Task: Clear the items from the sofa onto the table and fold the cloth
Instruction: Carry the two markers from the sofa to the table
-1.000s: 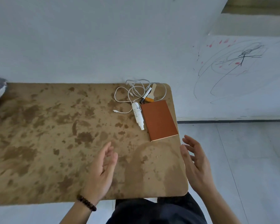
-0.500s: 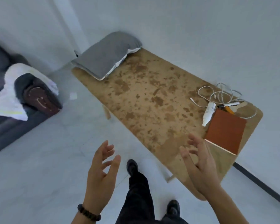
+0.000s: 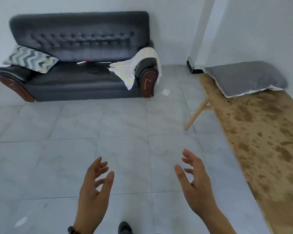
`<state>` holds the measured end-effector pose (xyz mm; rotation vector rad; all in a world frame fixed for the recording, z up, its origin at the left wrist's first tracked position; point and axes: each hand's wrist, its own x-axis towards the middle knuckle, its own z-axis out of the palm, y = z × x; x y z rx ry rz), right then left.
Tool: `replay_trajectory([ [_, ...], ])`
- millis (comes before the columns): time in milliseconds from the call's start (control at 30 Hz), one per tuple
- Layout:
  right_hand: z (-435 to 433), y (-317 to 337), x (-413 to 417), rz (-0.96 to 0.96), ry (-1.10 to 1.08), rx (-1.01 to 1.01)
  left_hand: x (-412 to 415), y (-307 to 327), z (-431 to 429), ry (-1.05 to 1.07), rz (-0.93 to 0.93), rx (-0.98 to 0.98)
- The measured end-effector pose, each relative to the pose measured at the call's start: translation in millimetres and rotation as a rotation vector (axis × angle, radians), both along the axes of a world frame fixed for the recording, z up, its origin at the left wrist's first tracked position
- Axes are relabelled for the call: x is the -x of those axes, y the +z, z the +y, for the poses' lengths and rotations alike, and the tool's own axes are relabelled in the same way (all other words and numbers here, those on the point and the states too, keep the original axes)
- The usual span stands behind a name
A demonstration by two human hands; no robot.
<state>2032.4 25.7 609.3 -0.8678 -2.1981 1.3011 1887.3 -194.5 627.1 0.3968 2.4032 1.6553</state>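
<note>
A dark tufted sofa (image 3: 85,41) stands against the far wall. A white patterned cloth (image 3: 139,65) hangs over its right armrest. A red-and-white marker (image 3: 81,62) lies on the seat near the backrest, beside a dark bundle (image 3: 96,69) I cannot identify. The mottled brown table (image 3: 264,137) runs along the right. My left hand (image 3: 95,190) and my right hand (image 3: 195,183) hover over the tiled floor in the foreground, fingers apart, holding nothing, far from the sofa.
A zigzag-patterned cushion (image 3: 30,59) leans on the sofa's left armrest. A grey pillow (image 3: 245,77) lies on the table's far end. A scrap of paper (image 3: 165,92) lies on the floor near the sofa. A white pillar (image 3: 201,31) rises behind the table.
The view has swung left from the table to the sofa and floor; the notebook, cable and bottle on the table have left the view. Both hands stay open and empty.
</note>
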Motion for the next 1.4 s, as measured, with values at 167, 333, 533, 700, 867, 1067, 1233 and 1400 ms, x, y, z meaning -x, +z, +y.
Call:
replay_trajectory([
  [167, -43, 0, 122, -0.032, 0.143, -0.039, 89, 3, -65, 0.110, 0.037, 0.027],
  [333, -60, 4, 212, -0.055, 0.216, 0.004, 168, 6, -88, 0.198, -0.037, -0.001],
  [533, -35, -40, 325, -0.108, 0.241, 0.127, 281, -28, -69, 0.305, -0.090, 0.018],
  [700, 12, -60, 470, -0.137, 0.291, 0.134, 414, -39, -30, 0.339, -0.101, 0.087],
  [867, 69, -16, 634, -0.112, 0.363, 0.038, 558, 9, 13, 0.355, -0.044, 0.089],
  [1067, 102, 11, 805, -0.100, 0.422, -0.009, 697, 33, 41, 0.412, 0.015, 0.062],
  [1233, 104, -30, 927, -0.174, 0.444, 0.017, 821, -10, 54, 0.432, -0.072, 0.060],
  [1400, 112, -46, 1060, -0.258, 0.409, 0.025, 981, -25, 72, 0.341, -0.111, 0.070],
])
